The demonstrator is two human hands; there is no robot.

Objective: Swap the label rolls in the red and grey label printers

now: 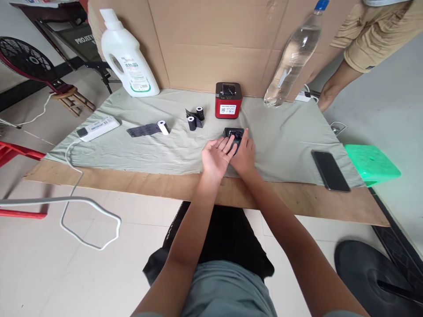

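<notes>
A small black box-shaped device [235, 132] with a dark, glossy top lies on the cloth in front of me; its exact kind is unclear. My right hand [243, 155] grips its right side, the index finger stretched along the edge. My left hand [216, 157] is open, palm up, with its fingertips over the near part of the device. Whether they touch it is hard to tell. Just behind stands a red and black receipt printer [228, 101] with a white label. To the left lie small paper rolls with dark outer sides, one white-ended roll [163, 127] partly unrolled.
A white detergent bottle [130, 57] and a clear water bottle [294, 57] stand before a cardboard panel [211, 39]. A white power strip [99, 128] with its cable is at left, a black phone [330, 171] at right. Another person's hand [327, 94] hangs behind the table's right side.
</notes>
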